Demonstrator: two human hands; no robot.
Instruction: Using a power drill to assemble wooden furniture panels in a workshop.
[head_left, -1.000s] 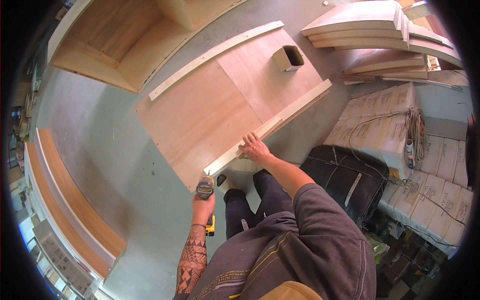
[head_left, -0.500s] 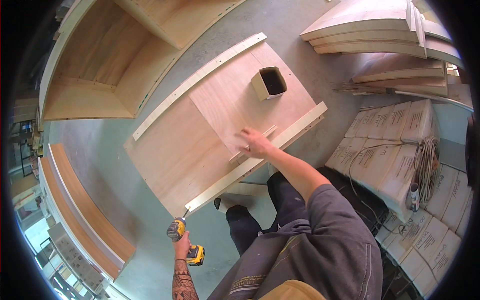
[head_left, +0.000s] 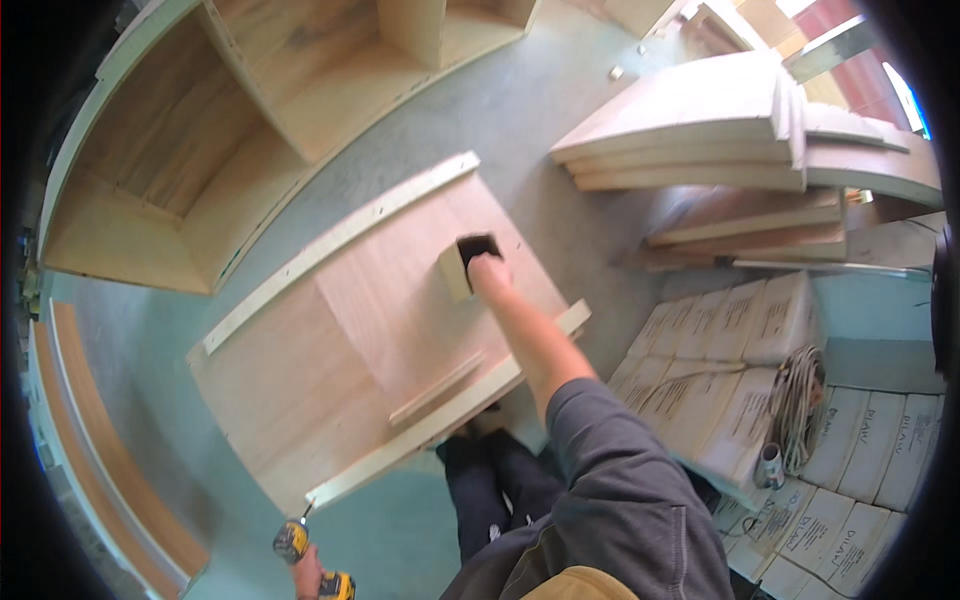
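My left hand is wrapped round the grip of a yellow-and-black cordless drill at the lower left. Its bit points up at the left end of the near batten; whether they touch is unclear. That batten runs along the near edge of a plywood panel. My right hand reaches into a small open cardboard box on the panel's right part. The box walls and shadow hide its fingers. A thin loose wood strip lies beside the near batten.
Another batten edges the panel's far side. Beyond it stands a large plywood cabinet frame. Curved plywood pieces are stacked at the far right. Wrapped packages, coiled cable and a can sit to my right. Long boards lie left.
My right hand has moved from above the loose strip, up and away, into the cardboard box. My left hand still holds the drill at the batten's end. The whole view has shifted.
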